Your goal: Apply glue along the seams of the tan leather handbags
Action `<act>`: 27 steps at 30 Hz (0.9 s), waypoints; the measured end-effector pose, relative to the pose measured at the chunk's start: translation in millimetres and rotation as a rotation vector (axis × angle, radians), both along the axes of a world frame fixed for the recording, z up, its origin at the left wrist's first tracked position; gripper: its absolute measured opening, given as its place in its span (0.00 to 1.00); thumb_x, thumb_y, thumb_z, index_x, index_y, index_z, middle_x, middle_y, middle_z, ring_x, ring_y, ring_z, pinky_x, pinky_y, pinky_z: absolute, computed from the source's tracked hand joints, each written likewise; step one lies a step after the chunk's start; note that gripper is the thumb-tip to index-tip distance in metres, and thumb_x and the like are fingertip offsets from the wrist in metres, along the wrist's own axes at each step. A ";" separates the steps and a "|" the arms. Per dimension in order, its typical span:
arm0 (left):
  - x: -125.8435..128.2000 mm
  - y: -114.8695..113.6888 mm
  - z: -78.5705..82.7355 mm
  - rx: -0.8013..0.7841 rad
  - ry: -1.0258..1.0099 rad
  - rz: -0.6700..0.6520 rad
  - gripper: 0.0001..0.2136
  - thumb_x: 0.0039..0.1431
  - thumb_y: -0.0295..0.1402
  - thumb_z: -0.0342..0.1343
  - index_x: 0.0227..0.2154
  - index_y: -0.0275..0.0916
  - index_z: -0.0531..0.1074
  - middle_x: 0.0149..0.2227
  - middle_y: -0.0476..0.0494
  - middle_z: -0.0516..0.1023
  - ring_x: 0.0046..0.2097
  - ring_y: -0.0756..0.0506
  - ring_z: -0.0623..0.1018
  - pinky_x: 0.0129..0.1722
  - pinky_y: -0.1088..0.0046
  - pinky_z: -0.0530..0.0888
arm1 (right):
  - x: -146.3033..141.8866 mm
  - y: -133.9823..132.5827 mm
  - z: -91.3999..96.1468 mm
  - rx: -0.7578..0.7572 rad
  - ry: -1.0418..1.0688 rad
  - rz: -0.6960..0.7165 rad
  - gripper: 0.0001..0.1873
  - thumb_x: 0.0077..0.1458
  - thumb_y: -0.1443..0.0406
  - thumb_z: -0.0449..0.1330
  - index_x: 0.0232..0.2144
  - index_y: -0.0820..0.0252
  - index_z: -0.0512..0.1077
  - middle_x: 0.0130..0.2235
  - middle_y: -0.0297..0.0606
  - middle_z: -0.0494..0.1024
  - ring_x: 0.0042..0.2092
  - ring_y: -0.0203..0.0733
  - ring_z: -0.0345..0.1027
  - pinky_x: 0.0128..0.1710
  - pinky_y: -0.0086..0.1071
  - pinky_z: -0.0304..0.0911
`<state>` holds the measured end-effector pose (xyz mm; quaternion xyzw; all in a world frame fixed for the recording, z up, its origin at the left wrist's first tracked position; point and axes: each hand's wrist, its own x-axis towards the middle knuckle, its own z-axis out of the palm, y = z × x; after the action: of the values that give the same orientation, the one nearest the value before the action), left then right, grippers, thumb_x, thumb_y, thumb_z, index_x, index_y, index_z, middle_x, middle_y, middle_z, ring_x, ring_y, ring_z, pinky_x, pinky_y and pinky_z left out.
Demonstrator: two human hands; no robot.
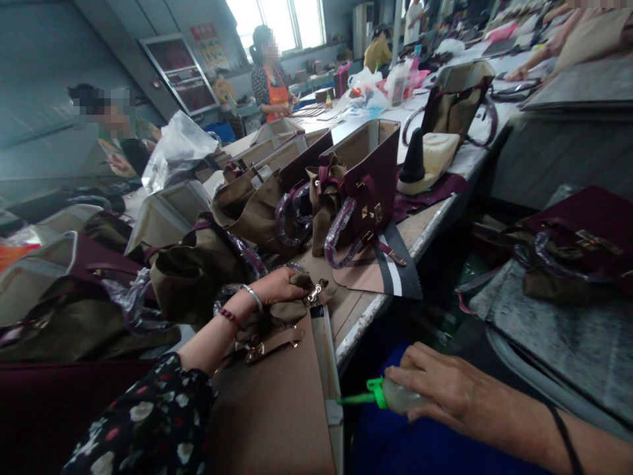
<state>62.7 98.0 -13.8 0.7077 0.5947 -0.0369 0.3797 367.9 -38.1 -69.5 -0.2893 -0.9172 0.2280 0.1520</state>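
Observation:
My left hand (pixel 281 287) grips the gathered olive cloth (pixel 289 310) of a tan handbag (pixel 277 402) lying at the bench edge. Its brass clasp (pixel 315 292) shows just past my fingers. In my right hand (pixel 435 382) is a squeeze bottle (pixel 403 396) with a green cap and a long green nozzle. The nozzle points left, and its tip is at the bag's pale open rim (pixel 332 369); whether it touches I cannot tell.
Several maroon-and-olive handbags (pixel 370 165) crowd the bench (pixel 341 303). A black cone (pixel 413 155) stands beside a pale yellow block (pixel 440 155). To the right, another maroon bag (pixel 583 231) rests on a grey padded surface (pixel 558 343). Other people work around the tables.

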 end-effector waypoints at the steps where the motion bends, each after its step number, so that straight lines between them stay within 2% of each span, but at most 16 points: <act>1: -0.8 -2.8 8.1 0.029 0.013 -0.017 0.09 0.45 0.37 0.54 0.21 0.36 0.69 0.22 0.51 0.69 0.27 0.49 0.68 0.28 0.77 0.65 | 2.8 -5.8 2.1 0.007 0.027 -0.002 0.19 0.59 0.58 0.57 0.51 0.57 0.66 0.38 0.40 0.72 0.38 0.39 0.69 0.38 0.28 0.70; 4: -7.8 -16.8 44.7 0.145 0.066 -0.052 0.11 0.48 0.38 0.52 0.23 0.35 0.71 0.22 0.51 0.69 0.29 0.49 0.68 0.29 0.76 0.63 | 8.7 -17.7 9.1 0.051 0.129 -0.048 0.18 0.62 0.58 0.53 0.52 0.57 0.66 0.37 0.40 0.73 0.40 0.38 0.70 0.39 0.25 0.70; 7: -18.2 -40.3 94.1 0.332 0.203 -0.087 0.14 0.51 0.42 0.50 0.27 0.37 0.73 0.22 0.51 0.69 0.27 0.50 0.67 0.28 0.76 0.60 | 11.3 -21.7 14.0 0.070 0.212 -0.104 0.18 0.62 0.58 0.53 0.52 0.54 0.66 0.37 0.38 0.73 0.38 0.36 0.71 0.39 0.23 0.70; 9: -23.1 -59.6 124.4 0.493 0.306 -0.125 0.14 0.53 0.43 0.48 0.24 0.38 0.71 0.20 0.51 0.68 0.24 0.51 0.65 0.25 0.75 0.58 | 12.4 -21.2 15.1 0.060 0.255 -0.119 0.18 0.61 0.59 0.54 0.53 0.52 0.65 0.37 0.37 0.73 0.37 0.35 0.72 0.38 0.22 0.70; 11: -23.9 -78.0 144.6 0.677 0.369 -0.193 0.14 0.55 0.41 0.47 0.21 0.39 0.67 0.19 0.51 0.65 0.22 0.52 0.62 0.25 0.75 0.56 | 13.0 -18.6 14.8 0.044 0.274 -0.134 0.18 0.61 0.60 0.55 0.53 0.51 0.66 0.38 0.37 0.73 0.38 0.36 0.72 0.38 0.23 0.70; 12: -22.9 -85.7 149.5 0.759 0.399 -0.242 0.14 0.56 0.39 0.46 0.20 0.39 0.65 0.19 0.51 0.65 0.22 0.52 0.62 0.25 0.75 0.56 | 12.9 -16.6 14.5 0.039 0.272 -0.145 0.18 0.60 0.60 0.56 0.53 0.51 0.66 0.38 0.37 0.73 0.38 0.36 0.72 0.39 0.24 0.70; 14: -19.7 -96.8 149.6 0.880 0.473 -0.361 0.13 0.59 0.34 0.44 0.20 0.39 0.64 0.21 0.49 0.66 0.24 0.50 0.64 0.27 0.74 0.58 | 11.3 -11.9 13.7 0.053 0.267 -0.174 0.18 0.60 0.59 0.56 0.52 0.53 0.66 0.40 0.38 0.73 0.39 0.37 0.72 0.40 0.26 0.71; 17: -16.6 -102.7 134.8 0.968 0.565 -0.473 0.11 0.58 0.29 0.44 0.21 0.38 0.64 0.22 0.46 0.68 0.27 0.46 0.68 0.29 0.71 0.61 | 4.3 -4.3 12.7 0.089 0.257 -0.198 0.17 0.62 0.59 0.53 0.51 0.55 0.67 0.39 0.39 0.72 0.38 0.37 0.72 0.39 0.27 0.71; 21: -17.7 -101.2 119.8 1.018 0.598 -0.469 0.11 0.59 0.29 0.46 0.22 0.38 0.65 0.24 0.46 0.70 0.28 0.45 0.70 0.32 0.70 0.64 | -12.8 6.6 11.0 0.146 0.232 -0.198 0.16 0.61 0.61 0.54 0.51 0.57 0.66 0.37 0.38 0.71 0.37 0.36 0.71 0.37 0.27 0.71; 27: -16.4 -101.3 120.6 1.024 0.563 -0.475 0.11 0.59 0.28 0.46 0.21 0.39 0.65 0.23 0.47 0.69 0.27 0.45 0.69 0.31 0.70 0.63 | -49.0 32.2 7.8 0.212 0.086 -0.264 0.22 0.53 0.67 0.63 0.51 0.61 0.66 0.40 0.41 0.70 0.42 0.43 0.70 0.44 0.35 0.70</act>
<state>46.3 -3.3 106.8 0.8756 0.4407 -0.0159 -0.1968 318.9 -5.9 -61.8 -0.3794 -0.8828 0.1203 0.2494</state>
